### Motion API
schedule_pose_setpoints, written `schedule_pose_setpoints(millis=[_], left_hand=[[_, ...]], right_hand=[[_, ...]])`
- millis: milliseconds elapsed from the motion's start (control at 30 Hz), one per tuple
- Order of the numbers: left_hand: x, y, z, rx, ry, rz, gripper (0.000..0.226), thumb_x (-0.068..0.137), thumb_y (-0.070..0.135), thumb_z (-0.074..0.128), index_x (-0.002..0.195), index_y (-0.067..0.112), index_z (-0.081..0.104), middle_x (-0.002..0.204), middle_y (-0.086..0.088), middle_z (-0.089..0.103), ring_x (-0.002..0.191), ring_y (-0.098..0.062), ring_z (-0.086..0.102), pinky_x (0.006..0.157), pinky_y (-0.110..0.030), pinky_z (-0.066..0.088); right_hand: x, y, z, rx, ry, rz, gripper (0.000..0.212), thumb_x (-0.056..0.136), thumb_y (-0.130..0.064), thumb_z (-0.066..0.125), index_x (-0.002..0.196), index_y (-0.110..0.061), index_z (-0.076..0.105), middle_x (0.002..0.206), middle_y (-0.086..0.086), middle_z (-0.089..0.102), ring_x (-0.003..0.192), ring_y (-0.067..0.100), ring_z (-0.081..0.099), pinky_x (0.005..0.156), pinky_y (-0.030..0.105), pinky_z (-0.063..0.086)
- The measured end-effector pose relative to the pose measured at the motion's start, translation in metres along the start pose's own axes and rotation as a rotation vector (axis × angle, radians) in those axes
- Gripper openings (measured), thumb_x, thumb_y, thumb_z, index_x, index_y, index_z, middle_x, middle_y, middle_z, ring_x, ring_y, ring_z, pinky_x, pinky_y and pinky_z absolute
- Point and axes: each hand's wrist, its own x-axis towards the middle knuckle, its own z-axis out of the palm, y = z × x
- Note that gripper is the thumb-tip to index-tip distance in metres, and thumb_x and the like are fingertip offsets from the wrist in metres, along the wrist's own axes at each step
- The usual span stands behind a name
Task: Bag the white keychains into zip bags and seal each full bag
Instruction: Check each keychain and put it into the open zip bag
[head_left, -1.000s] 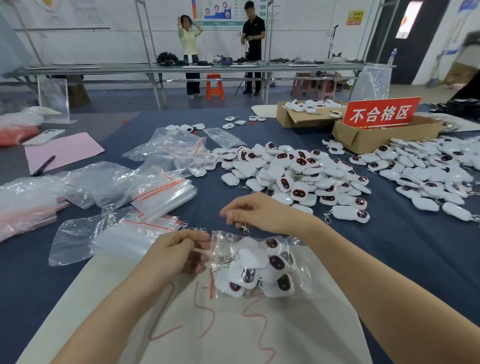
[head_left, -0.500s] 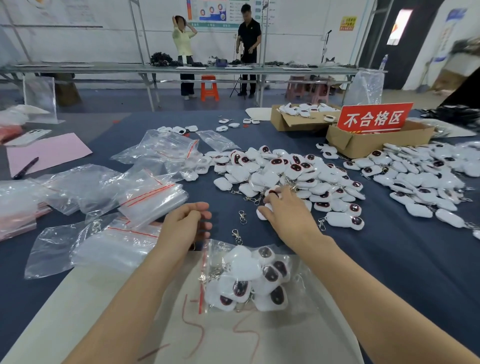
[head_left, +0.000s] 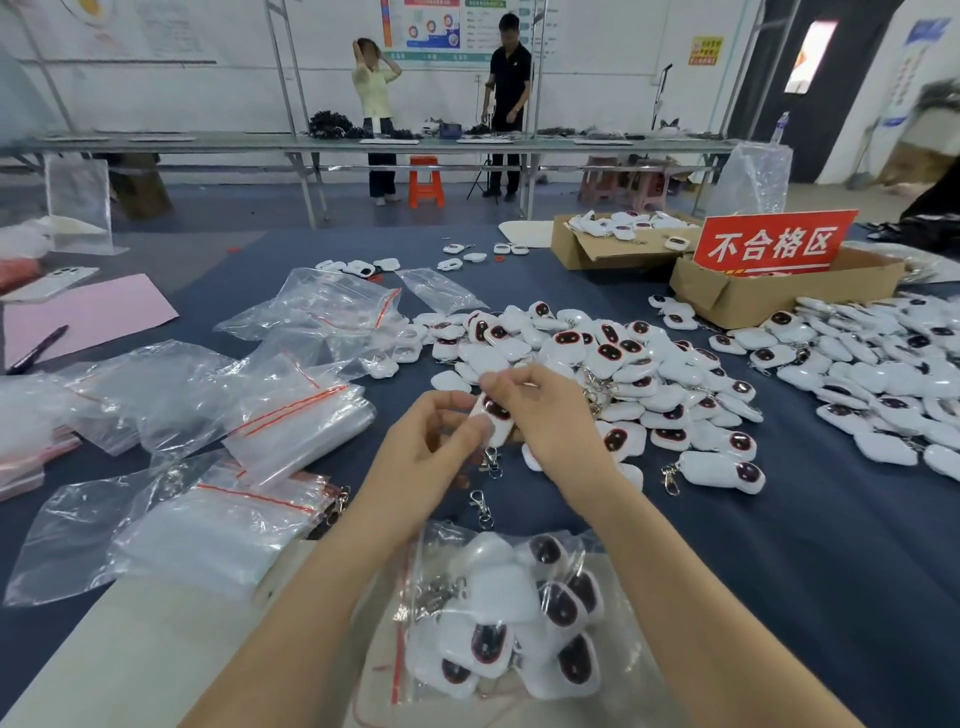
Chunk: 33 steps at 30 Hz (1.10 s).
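A single white keychain (head_left: 494, 413) is held just above the blue cloth (head_left: 779, 545), between both hands, near the middle of the view. The left hand (head_left: 431, 447) is curled at its lower end, with thumb and fingertips pinched on it. The right hand (head_left: 545, 415) is bent over its upper end from the two o'clock side, its fingers closed on the keychain as well. The dark oval face of the keychain is turned upward, and a metal clasp (head_left: 491, 462) hangs below it, just under the left hand.

At six o'clock from the hands a filled zip bag (head_left: 436, 540) is laid on a pale board (head_left: 156, 639). It is packed with white keychains, and a red strip is seen along its left side — whether it is sealed cannot be told.

A loose pile (head_left: 623, 374) of keychains is spread from twelve to three o'clock, close beside the right hand. A second pile (head_left: 883, 374) is found further out at three o'clock. Empty zip bags (head_left: 291, 421) are heaped from eight to eleven o'clock.

At one o'clock two cardboard boxes are set: the nearer box (head_left: 753, 301) carries a red sign (head_left: 774, 244), while the farther box (head_left: 587, 249) holds more keychains. A pink sheet (head_left: 88, 317) lies at ten o'clock with a pen (head_left: 36, 349) just beside it.
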Motion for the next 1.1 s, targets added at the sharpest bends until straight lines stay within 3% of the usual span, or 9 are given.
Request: schedule_pose_setpoints(millis=[100, 200, 367, 467, 600, 700, 833, 967, 1100], left_hand=[[0.003, -0.010, 0.000, 0.020, 0.028, 0.042, 0.018, 0.098, 0.019, 0.065, 0.115, 0.028, 0.063, 0.088, 0.002, 0.072, 0.072, -0.011, 0.067, 0.059, -0.021, 0.054], [0.005, -0.021, -0.005, 0.028, 0.075, 0.044, 0.015, 0.100, 0.022, 0.064, 0.110, 0.032, 0.067, 0.091, 0.005, 0.074, 0.081, -0.010, 0.070, 0.066, -0.024, 0.057], [0.010, -0.028, -0.006, 0.062, 0.049, 0.081, 0.013, 0.101, 0.028, 0.063, 0.106, 0.038, 0.069, 0.100, 0.011, 0.075, 0.093, -0.007, 0.071, 0.075, -0.017, 0.056], [0.012, -0.030, -0.007, 0.145, 0.037, 0.105, 0.015, 0.101, 0.027, 0.062, 0.111, 0.037, 0.068, 0.099, 0.013, 0.075, 0.090, -0.005, 0.070, 0.075, -0.018, 0.054], [0.010, -0.030, -0.006, 0.140, 0.017, 0.123, 0.015, 0.100, 0.024, 0.063, 0.109, 0.035, 0.067, 0.100, 0.011, 0.073, 0.092, -0.007, 0.069, 0.075, -0.024, 0.058], [0.010, -0.028, -0.006, 0.088, 0.003, 0.124, 0.013, 0.101, 0.023, 0.063, 0.108, 0.033, 0.067, 0.103, 0.008, 0.073, 0.096, -0.009, 0.069, 0.074, -0.025, 0.059], [0.009, -0.028, -0.006, 0.058, 0.005, 0.111, 0.015, 0.100, 0.020, 0.062, 0.110, 0.029, 0.068, 0.100, 0.004, 0.074, 0.093, -0.014, 0.071, 0.071, -0.026, 0.059], [0.007, -0.027, -0.006, 0.076, 0.044, 0.119, 0.016, 0.100, 0.023, 0.064, 0.107, 0.035, 0.071, 0.095, 0.008, 0.074, 0.080, -0.015, 0.070, 0.065, -0.018, 0.055], [0.007, -0.028, -0.008, 0.090, 0.029, 0.112, 0.014, 0.100, 0.025, 0.064, 0.105, 0.037, 0.071, 0.095, 0.007, 0.073, 0.083, -0.016, 0.070, 0.067, -0.023, 0.057]], right_hand=[[-0.001, 0.015, 0.008, 0.245, -0.085, 0.045, 0.019, 0.086, -0.039, 0.074, 0.095, -0.023, 0.073, 0.094, 0.001, 0.079, 0.091, 0.014, 0.073, 0.087, 0.033, 0.060], [-0.004, 0.033, 0.011, 0.274, -0.167, 0.070, 0.023, 0.095, -0.015, 0.069, 0.111, -0.032, 0.071, 0.115, -0.001, 0.076, 0.114, 0.016, 0.069, 0.100, 0.033, 0.053], [-0.004, 0.046, 0.009, 0.222, -0.192, 0.004, 0.045, 0.099, 0.000, 0.058, 0.128, -0.033, 0.060, 0.115, -0.007, 0.075, 0.111, 0.014, 0.070, 0.092, 0.027, 0.057], [-0.004, 0.047, 0.009, 0.111, -0.165, -0.110, 0.050, 0.099, 0.003, 0.057, 0.134, -0.032, 0.054, 0.113, -0.017, 0.074, 0.112, 0.005, 0.068, 0.097, 0.021, 0.052], [-0.006, 0.047, 0.007, 0.113, -0.129, -0.120, 0.040, 0.098, 0.000, 0.060, 0.122, -0.032, 0.062, 0.106, -0.020, 0.075, 0.107, -0.001, 0.068, 0.092, 0.015, 0.051], [-0.007, 0.048, 0.007, 0.173, -0.115, -0.104, 0.027, 0.096, -0.002, 0.064, 0.107, -0.027, 0.071, 0.098, -0.009, 0.079, 0.095, 0.007, 0.073, 0.083, 0.019, 0.055], [-0.009, 0.044, 0.006, 0.251, -0.131, -0.083, 0.031, 0.095, -0.007, 0.068, 0.098, -0.036, 0.079, 0.100, -0.006, 0.079, 0.097, 0.009, 0.074, 0.079, 0.018, 0.057], [-0.012, 0.039, 0.005, 0.284, -0.190, -0.088, 0.035, 0.097, -0.012, 0.066, 0.103, -0.045, 0.078, 0.106, -0.007, 0.078, 0.103, 0.008, 0.072, 0.082, 0.018, 0.056], [-0.015, 0.037, 0.005, 0.284, -0.221, -0.079, 0.037, 0.098, -0.012, 0.065, 0.104, -0.046, 0.077, 0.108, -0.009, 0.077, 0.106, 0.008, 0.071, 0.084, 0.018, 0.056]])
